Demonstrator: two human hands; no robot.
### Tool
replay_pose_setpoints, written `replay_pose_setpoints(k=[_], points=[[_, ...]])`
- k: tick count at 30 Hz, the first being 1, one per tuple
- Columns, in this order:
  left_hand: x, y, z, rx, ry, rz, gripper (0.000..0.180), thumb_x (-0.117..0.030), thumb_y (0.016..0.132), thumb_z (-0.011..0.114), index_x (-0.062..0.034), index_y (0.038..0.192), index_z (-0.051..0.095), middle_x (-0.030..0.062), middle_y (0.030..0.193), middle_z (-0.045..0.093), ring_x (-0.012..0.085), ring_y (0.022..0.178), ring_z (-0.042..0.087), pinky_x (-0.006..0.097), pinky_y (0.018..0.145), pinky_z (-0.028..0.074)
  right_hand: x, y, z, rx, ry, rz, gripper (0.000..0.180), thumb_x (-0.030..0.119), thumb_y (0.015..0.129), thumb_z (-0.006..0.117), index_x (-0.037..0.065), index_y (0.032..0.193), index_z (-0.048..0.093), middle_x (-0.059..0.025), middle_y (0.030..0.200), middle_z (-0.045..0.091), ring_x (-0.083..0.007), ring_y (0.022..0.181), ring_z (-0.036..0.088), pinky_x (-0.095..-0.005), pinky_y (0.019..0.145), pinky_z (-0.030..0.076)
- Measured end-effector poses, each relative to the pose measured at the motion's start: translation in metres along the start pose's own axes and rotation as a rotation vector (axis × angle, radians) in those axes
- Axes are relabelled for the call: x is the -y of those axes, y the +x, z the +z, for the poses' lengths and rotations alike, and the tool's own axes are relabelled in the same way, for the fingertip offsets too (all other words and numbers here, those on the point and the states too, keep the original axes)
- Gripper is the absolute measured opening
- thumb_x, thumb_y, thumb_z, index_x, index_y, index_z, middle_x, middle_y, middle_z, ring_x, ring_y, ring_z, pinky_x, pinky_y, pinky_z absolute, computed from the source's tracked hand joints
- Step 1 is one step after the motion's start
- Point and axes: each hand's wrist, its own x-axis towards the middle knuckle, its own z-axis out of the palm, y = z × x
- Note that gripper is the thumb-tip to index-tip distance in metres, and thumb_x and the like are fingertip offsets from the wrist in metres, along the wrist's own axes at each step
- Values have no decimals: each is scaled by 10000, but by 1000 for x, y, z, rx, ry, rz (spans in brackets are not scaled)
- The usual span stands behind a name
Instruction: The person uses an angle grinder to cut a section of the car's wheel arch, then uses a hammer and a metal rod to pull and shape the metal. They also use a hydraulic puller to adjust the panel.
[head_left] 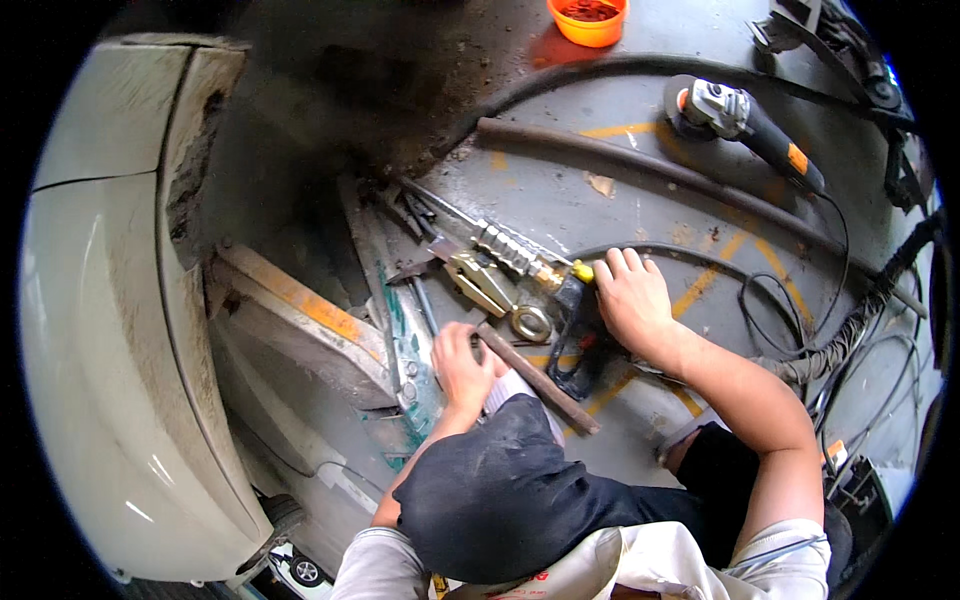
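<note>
My right hand [632, 298] is curled at the back end of an air hammer [512, 250] with a silver coil spring, a brass-coloured collar and a black grip. Its long bit runs to the upper left. My left hand [462, 368] has its fingers bent in, close to the upper end of a wooden handle [540, 380]; what they hold is hidden. Between the hands lies a metal pull clamp [478, 282] with a ring [530, 323]. Left of it, a metal rail with green paint [408, 365] lies beside my left hand.
A pale vehicle body [110, 330] with a torn edge stands at left, next to an orange-striped beam [300, 300]. An angle grinder [745, 125], a long rusty pipe [660, 180], hoses and cables [850, 330] lie at right. An orange bowl [588, 30] stands at the far side.
</note>
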Motion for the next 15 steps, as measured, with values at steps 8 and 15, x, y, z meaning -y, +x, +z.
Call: replay_pose_setpoints(k=[8, 15], points=[[46, 68, -20, 297, 191, -546, 311, -234, 870, 634, 25, 1037, 592, 270, 902, 673, 436, 892, 663, 533, 779, 512, 71, 16, 16, 215, 302, -165, 198, 150, 764, 652, 66, 936, 599, -121, 940, 640, -281, 884, 660, -417, 738, 540], [1, 77, -93, 109, -349, -515, 309, -280, 993, 528, 24, 1029, 484, 186, 893, 591, 312, 829, 587, 433, 778, 457, 167, 31, -9, 287, 1275, -29, 624, 188, 853, 644, -9, 1369, 354, -258, 1111, 582, -417, 983, 620, -485, 830, 506]])
